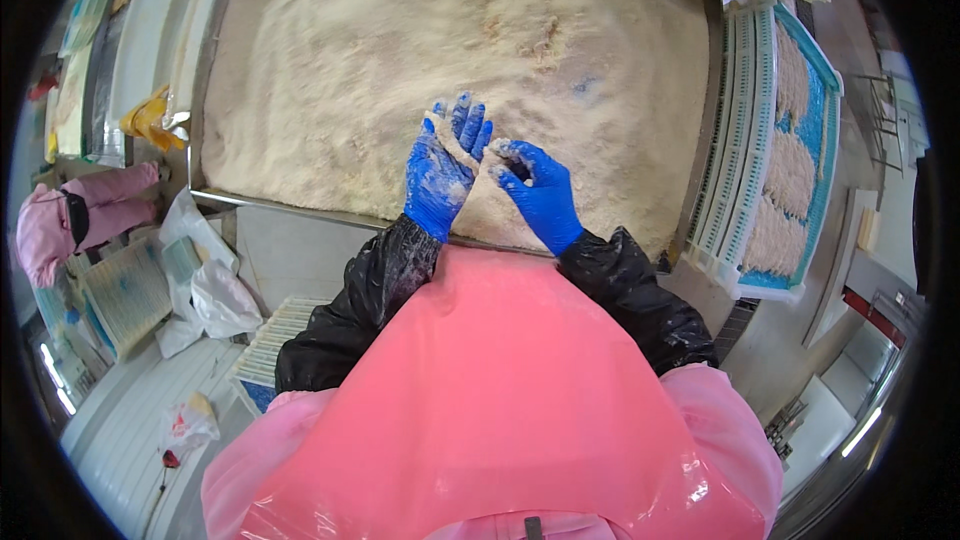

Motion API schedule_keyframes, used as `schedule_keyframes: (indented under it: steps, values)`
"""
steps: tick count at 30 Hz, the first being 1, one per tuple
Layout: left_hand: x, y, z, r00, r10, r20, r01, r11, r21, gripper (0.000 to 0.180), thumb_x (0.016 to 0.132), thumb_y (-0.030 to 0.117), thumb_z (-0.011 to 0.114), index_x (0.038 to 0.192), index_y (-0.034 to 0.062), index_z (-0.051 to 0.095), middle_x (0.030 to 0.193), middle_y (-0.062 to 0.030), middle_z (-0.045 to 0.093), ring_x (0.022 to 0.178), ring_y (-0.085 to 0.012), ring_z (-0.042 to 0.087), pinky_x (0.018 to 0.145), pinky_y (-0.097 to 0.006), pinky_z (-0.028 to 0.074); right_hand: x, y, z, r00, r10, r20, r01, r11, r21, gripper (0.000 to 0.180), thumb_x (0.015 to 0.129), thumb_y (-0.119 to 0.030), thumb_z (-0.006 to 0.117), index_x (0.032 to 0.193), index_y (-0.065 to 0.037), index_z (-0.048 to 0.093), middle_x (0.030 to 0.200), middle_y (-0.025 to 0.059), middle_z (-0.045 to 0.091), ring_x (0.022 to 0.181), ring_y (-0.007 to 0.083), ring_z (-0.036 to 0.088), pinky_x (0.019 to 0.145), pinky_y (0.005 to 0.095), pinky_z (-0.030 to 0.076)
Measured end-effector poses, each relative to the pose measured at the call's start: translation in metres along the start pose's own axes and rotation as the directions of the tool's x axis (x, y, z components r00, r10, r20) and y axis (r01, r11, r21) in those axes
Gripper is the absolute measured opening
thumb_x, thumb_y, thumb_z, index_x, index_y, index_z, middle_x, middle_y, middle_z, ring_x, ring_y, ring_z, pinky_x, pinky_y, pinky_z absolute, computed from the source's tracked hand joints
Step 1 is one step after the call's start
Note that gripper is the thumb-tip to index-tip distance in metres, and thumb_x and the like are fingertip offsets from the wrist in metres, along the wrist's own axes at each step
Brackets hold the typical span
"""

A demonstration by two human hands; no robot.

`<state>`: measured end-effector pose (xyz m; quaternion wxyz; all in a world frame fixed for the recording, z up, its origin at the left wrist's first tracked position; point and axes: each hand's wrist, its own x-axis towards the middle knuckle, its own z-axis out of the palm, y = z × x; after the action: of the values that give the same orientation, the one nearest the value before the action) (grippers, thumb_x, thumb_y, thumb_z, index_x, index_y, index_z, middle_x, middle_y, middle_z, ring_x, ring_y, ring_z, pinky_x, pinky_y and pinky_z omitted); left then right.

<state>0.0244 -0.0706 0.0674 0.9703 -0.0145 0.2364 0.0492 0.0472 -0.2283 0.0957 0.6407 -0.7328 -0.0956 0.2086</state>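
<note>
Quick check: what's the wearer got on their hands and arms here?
Left hand and right hand wear bright blue gloves dusted with pale crumbs. Both forearms are in glossy, crinkled black plastic sleeves. A shiny pink apron covers the front.
</note>
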Motion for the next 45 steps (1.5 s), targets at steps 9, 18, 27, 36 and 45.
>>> schedule_keyframes:
  steps: [9, 18, 27, 36, 45]
  values:
    - [0.000, -0.041, 0.019, 0.987, 0.078, 0.143, -0.121, 0.940, 0.320, 0.060, 0.099, 0.013, 0.042, 0.150, 0.0252, 0.013, 0.151, -0.0143, 0.027, 0.136, -0.0288, 0.033, 0.107, -0.043, 0.038, -0.004, -0.011, -0.006, 0.999, 0.045, -0.007, -0.045, 0.999, -0.018, 0.021, 0.088, -0.004, 0.064, 0.108, 0.002, 0.062, 0.078, 0.0055, 0.065, 0.066, 0.0090, 0.060, 0.060, 0.0226, 0.049]
    - [-0.008, -0.101, 0.054, 0.964, -0.162, 0.209, 0.026, 0.845, 0.534, 0.049, 0.103, 0.029, 0.037, 0.148, 0.0127, 0.027, 0.147, -0.0089, 0.037, 0.137, -0.0210, 0.031, 0.111, -0.030, 0.031, 0.001, -0.013, -0.042, 0.874, -0.454, -0.175, 0.461, 0.888, -0.001, 0.060, 0.096, -0.038, 0.046, 0.144, -0.004, 0.034, 0.150, 0.0181, 0.029, 0.139, 0.0319, 0.027, 0.112, 0.0417, 0.022]
    - [-0.003, -0.166, 0.082, 0.924, 0.035, 0.381, -0.171, 0.928, 0.331, 0.052, 0.105, 0.026, 0.026, 0.151, 0.0075, 0.013, 0.156, -0.0051, 0.016, 0.141, -0.0183, 0.019, 0.114, -0.030, 0.017, -0.004, -0.031, -0.080, 0.971, -0.207, -0.122, 0.240, 0.848, 0.473, 0.067, 0.100, -0.044, 0.033, 0.150, -0.002, 0.016, 0.156, 0.0120, 0.017, 0.144, 0.0244, 0.016, 0.117, 0.0370, 0.011]
    - [-0.008, -0.225, 0.074, 0.903, -0.049, 0.426, -0.364, 0.441, 0.821, 0.055, 0.104, 0.026, 0.031, 0.151, 0.0060, 0.011, 0.155, -0.0020, 0.019, 0.136, -0.0162, 0.027, 0.112, -0.029, 0.022, -0.024, -0.093, -0.160, 0.889, -0.391, -0.237, 0.457, 0.784, 0.419, 0.061, 0.098, -0.024, 0.044, 0.149, -0.001, 0.018, 0.155, 0.0122, 0.020, 0.143, 0.0251, 0.018, 0.115, 0.0376, 0.015]
    - [0.007, -0.343, 0.156, 0.849, -0.151, 0.507, -0.422, 0.385, 0.821, 0.059, 0.103, 0.032, 0.033, 0.152, 0.0113, 0.009, 0.158, -0.0052, 0.009, 0.144, -0.0212, 0.014, 0.117, -0.036, 0.009, -0.048, -0.093, -0.313, 0.933, -0.089, -0.350, 0.278, 0.796, 0.537, 0.047, 0.104, -0.025, 0.029, 0.145, -0.001, 0.030, 0.149, 0.0128, 0.034, 0.138, 0.0205, 0.030, 0.115, 0.0314, 0.021]
